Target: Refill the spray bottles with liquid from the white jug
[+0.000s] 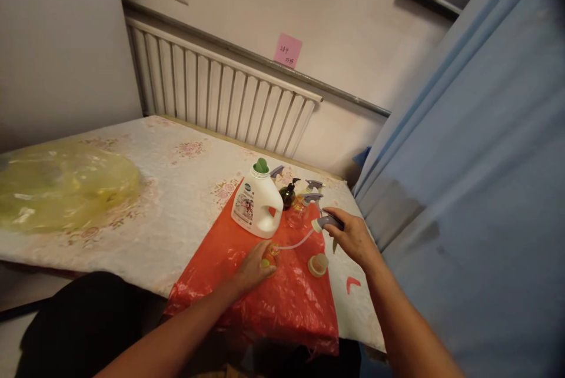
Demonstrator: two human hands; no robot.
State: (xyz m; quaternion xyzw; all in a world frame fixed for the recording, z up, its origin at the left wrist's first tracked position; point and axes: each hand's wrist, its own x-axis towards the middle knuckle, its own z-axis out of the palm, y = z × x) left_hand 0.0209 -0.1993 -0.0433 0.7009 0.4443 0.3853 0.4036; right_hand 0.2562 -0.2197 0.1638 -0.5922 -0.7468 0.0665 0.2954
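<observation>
Red plastic (291, 301) under bottle (271, 253) w/ L hand (255, 267) curled round it, R hand (352, 236) gripping spray head (328, 222).

From my end, the tabletop (145, 236) has a radiator (220, 89) behind it and a curtain (463, 131) to its right. A bag (66, 189) lies at the left. Well apart from it, a plastic sheet (203, 260) hangs over the front edge. On its back part stands the jug (253, 207), with a pump bottle (289, 195) behind it to the right. My left hand (258, 266) has the small bottle (270, 254) before the jug; a tube (296, 245) runs rightward to the spray head (327, 222) in my right hand (353, 236). Nearer me, a cap (318, 265) sits on the sheet's right side, and a strip (353, 284) lies beyond that side.
</observation>
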